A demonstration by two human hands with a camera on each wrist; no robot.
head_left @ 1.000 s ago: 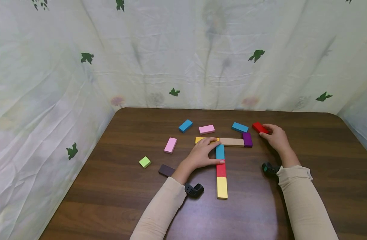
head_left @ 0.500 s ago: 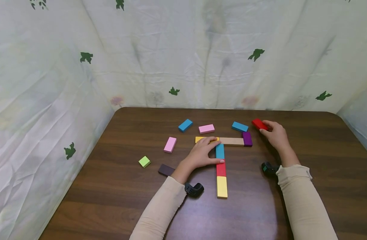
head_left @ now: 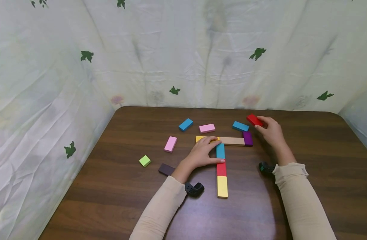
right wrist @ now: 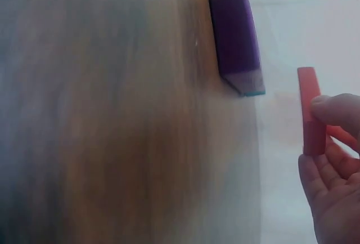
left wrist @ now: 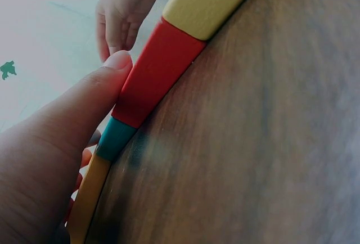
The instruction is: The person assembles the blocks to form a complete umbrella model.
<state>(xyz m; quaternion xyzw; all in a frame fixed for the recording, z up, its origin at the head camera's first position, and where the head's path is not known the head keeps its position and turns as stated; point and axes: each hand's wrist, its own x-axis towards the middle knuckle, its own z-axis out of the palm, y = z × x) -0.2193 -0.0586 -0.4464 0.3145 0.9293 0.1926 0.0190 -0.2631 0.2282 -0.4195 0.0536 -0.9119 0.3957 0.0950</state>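
My right hand (head_left: 272, 135) pinches a red wooden block (head_left: 254, 119) between thumb and fingers; in the right wrist view the block (right wrist: 309, 98) stands beside the purple block (right wrist: 235, 36). My left hand (head_left: 199, 156) rests on a T-shaped layout of blocks, its thumb at the joint of the blue block (head_left: 220, 151) and a second red block (head_left: 221, 169). Its fingertips lie over the orange-yellow block (head_left: 199, 139). Below the second red block comes a pale yellow block (head_left: 222, 187). A beige block (head_left: 232, 141) and the purple block extend the top bar to the right.
Loose blocks lie around: blue (head_left: 240, 126) near the purple one, another blue (head_left: 185, 124), pink (head_left: 207, 128), a second pink (head_left: 170, 144), lime green (head_left: 145, 161) and dark brown (head_left: 166, 169), partly behind the left wrist. A patterned cloth (head_left: 183, 56) hangs behind the table.
My right hand has moved the red block up and to the left in the head view, toward the blue block at the back. The left hand has stayed in place.
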